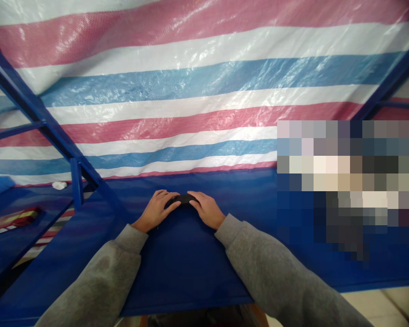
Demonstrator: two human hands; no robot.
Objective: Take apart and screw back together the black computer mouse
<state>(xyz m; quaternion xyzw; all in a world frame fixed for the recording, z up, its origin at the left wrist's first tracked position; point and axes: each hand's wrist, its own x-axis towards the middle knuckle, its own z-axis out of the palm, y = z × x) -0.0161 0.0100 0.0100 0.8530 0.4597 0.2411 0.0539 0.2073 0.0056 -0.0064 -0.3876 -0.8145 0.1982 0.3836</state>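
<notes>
A small, dark, elongated object (pixel 185 199) lies low over the blue tabletop, near the table's back edge; its kind cannot be made out. At its left end, my left hand (pixel 158 210) grips it between thumb and fingers. My right hand (pixel 206 209) holds the opposite end in the same way. Both hands are closed on it, and their fingertips cover its two ends. Only the middle of the object shows between them.
The blue table (pixel 187 272) spreads under my forearms. Behind it hangs a striped plastic sheet (pixel 191 91). A blue metal post (pixel 54 136) slants at the left, beyond which a red packet (pixel 13 220) and a crumpled white piece (pixel 59 185) lie. Blurred blocks hide the right side.
</notes>
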